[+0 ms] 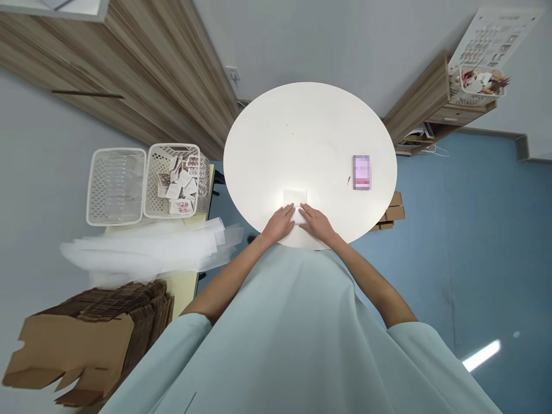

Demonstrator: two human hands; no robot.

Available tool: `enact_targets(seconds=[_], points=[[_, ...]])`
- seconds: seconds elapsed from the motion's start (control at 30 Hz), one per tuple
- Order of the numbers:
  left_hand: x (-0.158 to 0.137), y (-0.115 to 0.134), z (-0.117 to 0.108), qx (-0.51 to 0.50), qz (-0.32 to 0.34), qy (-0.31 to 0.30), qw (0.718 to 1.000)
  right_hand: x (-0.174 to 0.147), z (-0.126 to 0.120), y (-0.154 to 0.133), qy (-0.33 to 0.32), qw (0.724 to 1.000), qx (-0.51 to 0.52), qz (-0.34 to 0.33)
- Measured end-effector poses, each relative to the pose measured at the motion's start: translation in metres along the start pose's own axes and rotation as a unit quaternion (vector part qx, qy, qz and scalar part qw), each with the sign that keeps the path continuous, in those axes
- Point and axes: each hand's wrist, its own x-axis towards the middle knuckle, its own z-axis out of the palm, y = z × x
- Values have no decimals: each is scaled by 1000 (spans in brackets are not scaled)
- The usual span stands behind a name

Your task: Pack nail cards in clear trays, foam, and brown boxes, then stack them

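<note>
A thin white sheet (295, 197), which looks like packing foam, lies near the front edge of the round white table (302, 126). Its near part is folded into a small white bundle (298, 217) between my hands. My left hand (280, 222) grips the bundle's left side, fingers together and pointing inward. On the right side my right hand (316, 222) holds it the same way, thumb close to the body. Whatever may be inside the fold is hidden. A phone-sized pinkish object (361, 172), blurred out, lies to the right on the table.
To the left, a white basket (149, 190) holds small printed packets, beside another basket (88, 190) with clear plastic items. White foam sheets (150, 247) and flattened cardboard boxes (73, 345) are stacked nearer me. Small brown boxes (394, 213) sit beyond the table's right edge.
</note>
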Motion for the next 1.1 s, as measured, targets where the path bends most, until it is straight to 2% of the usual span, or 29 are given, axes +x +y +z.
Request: enact_targets(seconds=[0.1,0.2,0.33,0.47,0.63,0.73,0.9,1.0,1.1], points=[[-27,3,11,-15,3,-10,1000,-21,7,-7,-12,1000,15,-14],[-37,2,16,-33,-8,-17,999,-29,6,-9,-19,999,38,-20],[-24,-2,9,-65,-56,17,996,-19,-7,-4,-8,996,86,0],[-4,-3,-5,-112,-98,39,988,0,-20,-4,10,988,139,70],[16,4,-12,-109,-228,48,966,26,-27,-7,42,971,167,164],[26,11,-11,-63,-291,50,953,46,-29,-8,57,968,147,196],[34,17,-8,-55,-331,87,938,74,-36,-9,30,978,64,198],[31,13,-7,-76,-360,102,924,75,-40,-12,5,985,34,168],[23,7,-6,-99,-390,122,907,61,-39,-18,-22,985,22,169]])
